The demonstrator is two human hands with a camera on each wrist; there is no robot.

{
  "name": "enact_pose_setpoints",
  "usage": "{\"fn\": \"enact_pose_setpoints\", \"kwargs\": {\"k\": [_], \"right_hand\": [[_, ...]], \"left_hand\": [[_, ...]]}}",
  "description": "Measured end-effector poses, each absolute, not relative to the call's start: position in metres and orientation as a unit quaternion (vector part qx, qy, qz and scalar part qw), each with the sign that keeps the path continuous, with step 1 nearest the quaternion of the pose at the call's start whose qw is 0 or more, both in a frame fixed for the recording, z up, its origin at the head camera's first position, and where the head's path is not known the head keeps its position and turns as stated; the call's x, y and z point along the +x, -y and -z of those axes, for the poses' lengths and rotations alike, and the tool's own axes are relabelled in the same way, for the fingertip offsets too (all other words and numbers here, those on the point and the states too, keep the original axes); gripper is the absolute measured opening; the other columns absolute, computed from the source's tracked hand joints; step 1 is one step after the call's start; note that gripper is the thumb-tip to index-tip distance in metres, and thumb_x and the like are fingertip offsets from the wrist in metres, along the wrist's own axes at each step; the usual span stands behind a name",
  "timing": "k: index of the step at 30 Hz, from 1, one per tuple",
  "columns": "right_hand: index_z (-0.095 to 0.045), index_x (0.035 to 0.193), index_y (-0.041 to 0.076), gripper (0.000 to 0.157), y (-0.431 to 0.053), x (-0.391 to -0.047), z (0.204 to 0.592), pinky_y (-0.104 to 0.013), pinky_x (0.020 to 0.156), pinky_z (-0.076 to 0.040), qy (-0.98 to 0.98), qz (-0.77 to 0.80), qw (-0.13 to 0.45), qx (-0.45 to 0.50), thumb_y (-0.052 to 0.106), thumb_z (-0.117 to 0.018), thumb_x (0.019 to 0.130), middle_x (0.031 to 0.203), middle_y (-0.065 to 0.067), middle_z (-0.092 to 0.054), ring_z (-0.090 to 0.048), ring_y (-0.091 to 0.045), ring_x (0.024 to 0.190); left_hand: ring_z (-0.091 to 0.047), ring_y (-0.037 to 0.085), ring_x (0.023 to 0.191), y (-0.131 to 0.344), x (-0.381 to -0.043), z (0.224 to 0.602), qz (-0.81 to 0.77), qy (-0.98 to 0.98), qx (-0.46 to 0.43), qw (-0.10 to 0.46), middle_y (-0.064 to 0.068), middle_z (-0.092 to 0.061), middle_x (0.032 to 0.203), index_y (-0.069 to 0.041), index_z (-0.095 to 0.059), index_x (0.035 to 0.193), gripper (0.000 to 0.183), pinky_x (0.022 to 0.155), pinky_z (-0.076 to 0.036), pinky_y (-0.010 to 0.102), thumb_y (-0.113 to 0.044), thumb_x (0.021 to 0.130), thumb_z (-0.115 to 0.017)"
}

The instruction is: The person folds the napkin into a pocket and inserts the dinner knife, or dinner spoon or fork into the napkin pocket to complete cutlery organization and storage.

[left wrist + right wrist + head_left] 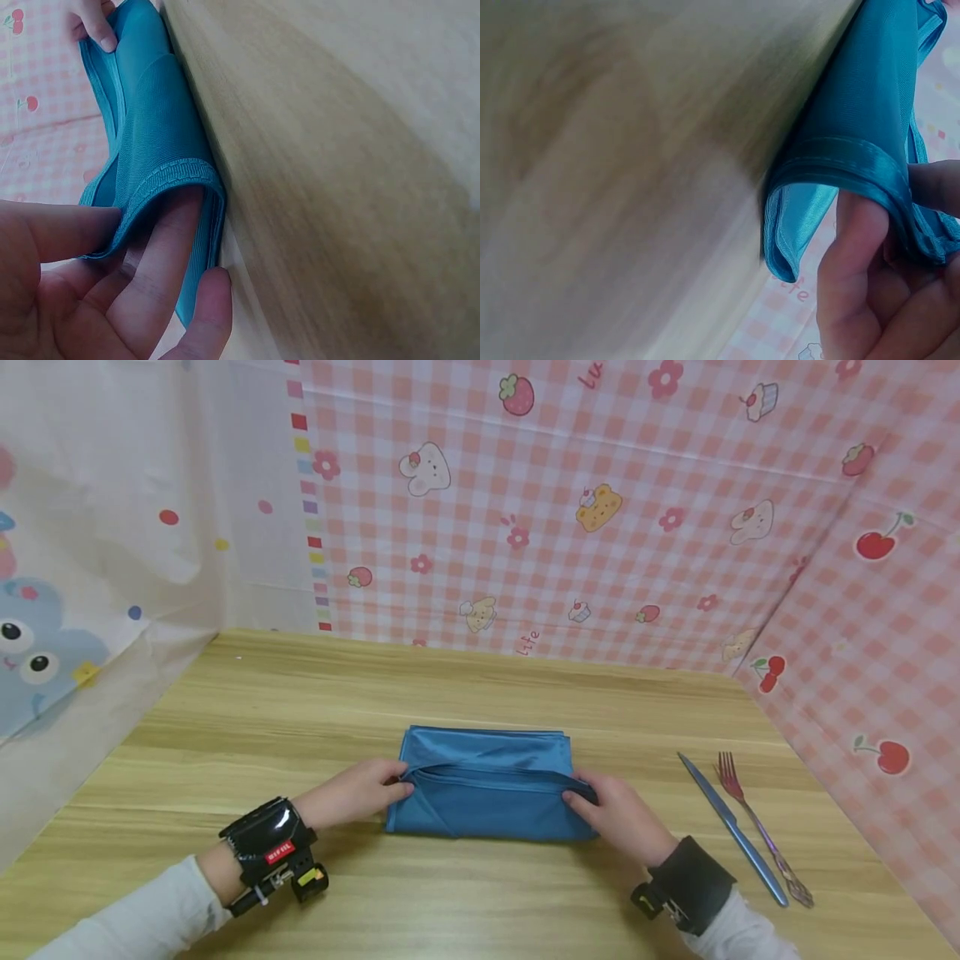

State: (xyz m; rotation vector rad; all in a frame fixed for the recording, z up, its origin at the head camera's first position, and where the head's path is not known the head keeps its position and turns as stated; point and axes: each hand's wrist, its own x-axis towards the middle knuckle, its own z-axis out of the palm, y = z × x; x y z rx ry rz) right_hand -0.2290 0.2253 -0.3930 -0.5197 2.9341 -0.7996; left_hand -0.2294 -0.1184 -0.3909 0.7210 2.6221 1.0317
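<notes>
A blue cloth napkin [495, 810], folded into a wide rectangle, lies on the wooden table in front of me. My left hand [367, 789] pinches its left edge between thumb and fingers. At the opposite end, my right hand [618, 814] pinches the right edge of the same fold. Between the hands the lifted fold sags a little and shows several layered hems. In the left wrist view the stitched hem of the napkin [169, 176] arches over my fingers, with the thumb on top. The right wrist view shows the napkin [847, 157] curving over my right fingers likewise.
Right of the napkin, a table knife [735, 831] and a fork [761, 835] lie side by side at a slant on the wooden table [450, 902]. A pink checked cloth wall [555, 560] stands behind, and a white printed sheet [97, 610] borders the left.
</notes>
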Motion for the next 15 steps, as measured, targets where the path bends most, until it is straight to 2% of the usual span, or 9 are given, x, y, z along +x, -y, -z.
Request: {"fn": "enact_pose_setpoints", "kwargs": {"k": [6, 15], "right_hand": [[-0.059, 0.094, 0.012, 0.012, -0.226, -0.225, 0.391, -0.023, 0.060, -0.037, -0.950, 0.258, 0.026, -0.172, 0.023, -0.059, 0.090, 0.075, 0.002, -0.051, -0.048, -0.011, 0.070], [-0.060, 0.092, 0.014, 0.011, -0.229, -0.214, 0.384, -0.021, 0.057, -0.036, -0.949, 0.258, 0.012, -0.182, 0.024, -0.059, 0.089, 0.072, 0.004, -0.051, -0.047, -0.009, 0.067]], "left_hand": [[-0.039, 0.010, 0.057, 0.119, -0.229, 0.391, -0.359, -0.892, 0.246, 0.122, -0.004, -0.035, 0.063, -0.008, -0.043, 0.070, 0.026, 0.052, -0.031, 0.021, -0.016, 0.094, -0.049], [-0.039, 0.009, 0.057, 0.121, -0.226, 0.389, -0.384, -0.879, 0.254, 0.121, -0.003, -0.036, 0.063, -0.008, -0.042, 0.069, 0.027, 0.052, -0.032, 0.021, -0.017, 0.093, -0.050]]}}
